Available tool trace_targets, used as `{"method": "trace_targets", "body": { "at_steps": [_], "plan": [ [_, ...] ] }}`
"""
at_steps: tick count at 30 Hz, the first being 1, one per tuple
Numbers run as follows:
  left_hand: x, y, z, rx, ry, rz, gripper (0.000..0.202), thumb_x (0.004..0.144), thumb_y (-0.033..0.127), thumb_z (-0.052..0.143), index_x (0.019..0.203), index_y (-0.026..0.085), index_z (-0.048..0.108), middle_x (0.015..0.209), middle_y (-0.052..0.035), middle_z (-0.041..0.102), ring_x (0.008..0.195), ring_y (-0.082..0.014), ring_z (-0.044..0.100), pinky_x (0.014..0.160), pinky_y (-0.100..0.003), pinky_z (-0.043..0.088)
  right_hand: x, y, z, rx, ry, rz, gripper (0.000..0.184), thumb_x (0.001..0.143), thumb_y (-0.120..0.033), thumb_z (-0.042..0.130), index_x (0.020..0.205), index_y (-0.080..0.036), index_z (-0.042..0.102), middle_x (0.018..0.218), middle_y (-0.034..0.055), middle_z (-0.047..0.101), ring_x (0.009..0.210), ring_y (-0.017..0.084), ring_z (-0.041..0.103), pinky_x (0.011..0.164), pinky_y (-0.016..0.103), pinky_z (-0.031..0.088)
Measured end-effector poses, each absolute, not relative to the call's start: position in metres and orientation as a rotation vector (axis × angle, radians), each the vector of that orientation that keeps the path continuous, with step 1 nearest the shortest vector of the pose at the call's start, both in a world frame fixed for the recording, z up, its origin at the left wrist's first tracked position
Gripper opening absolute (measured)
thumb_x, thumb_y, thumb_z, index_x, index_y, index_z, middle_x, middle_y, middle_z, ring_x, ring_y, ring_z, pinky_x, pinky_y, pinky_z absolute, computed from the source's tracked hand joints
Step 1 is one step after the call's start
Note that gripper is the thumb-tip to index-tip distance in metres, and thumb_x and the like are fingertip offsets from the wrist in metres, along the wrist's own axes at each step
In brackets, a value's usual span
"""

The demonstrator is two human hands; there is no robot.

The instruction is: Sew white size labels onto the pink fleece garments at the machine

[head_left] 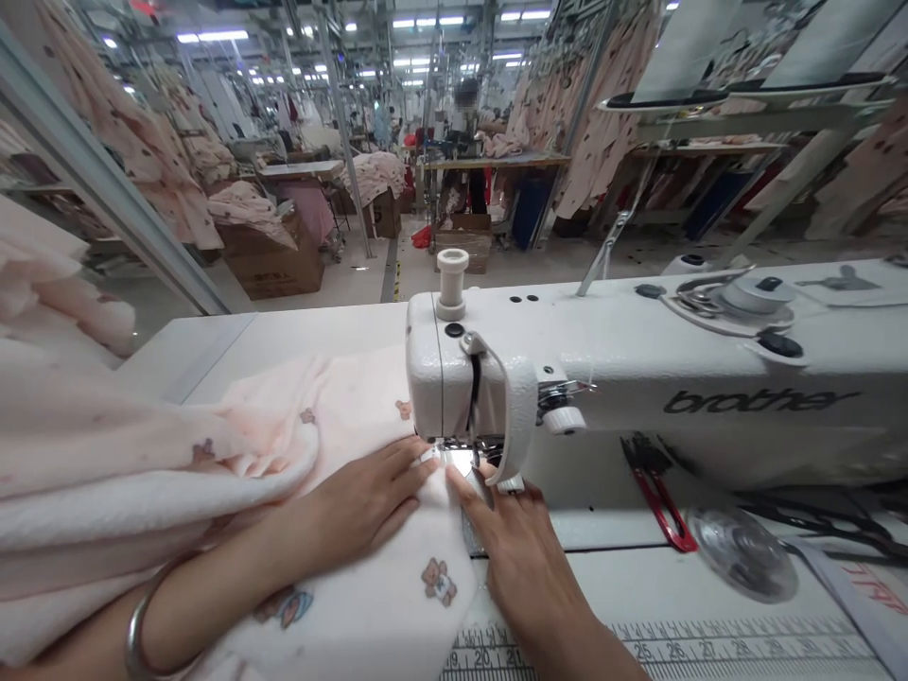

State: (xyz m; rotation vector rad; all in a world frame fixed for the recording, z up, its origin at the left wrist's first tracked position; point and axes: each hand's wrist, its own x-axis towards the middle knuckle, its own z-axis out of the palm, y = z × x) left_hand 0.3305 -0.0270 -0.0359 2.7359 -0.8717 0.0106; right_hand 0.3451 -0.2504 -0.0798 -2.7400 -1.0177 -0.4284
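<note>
Probably soft, light fabric | hold edge flat | left hand: outstretched fingers atop | right hand: fingers parted, grip unclear

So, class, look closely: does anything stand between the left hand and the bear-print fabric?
Nothing visible does: the left hand lies directly on the bear-print fabric, near the head of the sewing machine. The right hand is by the fabric's right edge, not between them.
</note>
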Motion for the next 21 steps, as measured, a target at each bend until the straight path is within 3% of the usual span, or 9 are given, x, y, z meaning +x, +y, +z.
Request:
{"method": "trace_targets", "body": {
  "at_steps": [4,13,18,21],
  "plan": [
    [0.334,-0.025,-0.039,2.739,-0.854,0.020,0.031,0.097,0.023,0.036,0.125,0.017,0.048,0.126,-0.0109,0.051,0.128,-0.0243,0.042,0.107,-0.043,0.040,0.340,-0.249,-0.079,-2.720,-0.982,-0.398,0.066,0.080,0.007,0.032,0.136,-0.026,0.043,0.136,0.0103,0.042,0.126,0.026,0.038,0.096,0.040,0.046],
    [0.329,-0.029,-0.043,2.764,-0.878,0.119,0.035,0.096,0.020,0.036,0.130,0.014,0.043,0.129,-0.0126,0.049,0.128,-0.0237,0.041,0.110,-0.043,0.036,0.330,-0.245,-0.076,-2.536,-1.167,-0.669,0.052,0.084,0.002,0.027,0.128,-0.009,0.051,0.129,0.0073,0.055,0.121,0.022,0.045,0.096,0.037,0.045],
    [0.332,-0.019,-0.038,2.753,-0.628,0.221,0.048,0.091,0.029,0.047,0.136,0.016,0.035,0.134,-0.0150,0.045,0.125,-0.0256,0.045,0.103,-0.043,0.044,0.310,-0.203,-0.080,-2.610,-1.028,-0.740,0.043,0.097,-0.026,0.031,0.126,-0.004,0.053,0.132,0.0138,0.052,0.120,0.028,0.048,0.089,0.040,0.049],
    [0.309,0.001,-0.032,2.871,-0.524,0.162,0.056,0.088,0.036,0.052,0.139,0.017,0.035,0.137,-0.0162,0.044,0.124,-0.0294,0.047,0.101,-0.046,0.045,0.303,-0.209,-0.071,-2.583,-1.159,-0.617,0.046,0.098,-0.036,0.030,0.129,-0.009,0.051,0.132,0.0094,0.053,0.120,0.025,0.050,0.090,0.038,0.049]
  ]
}}
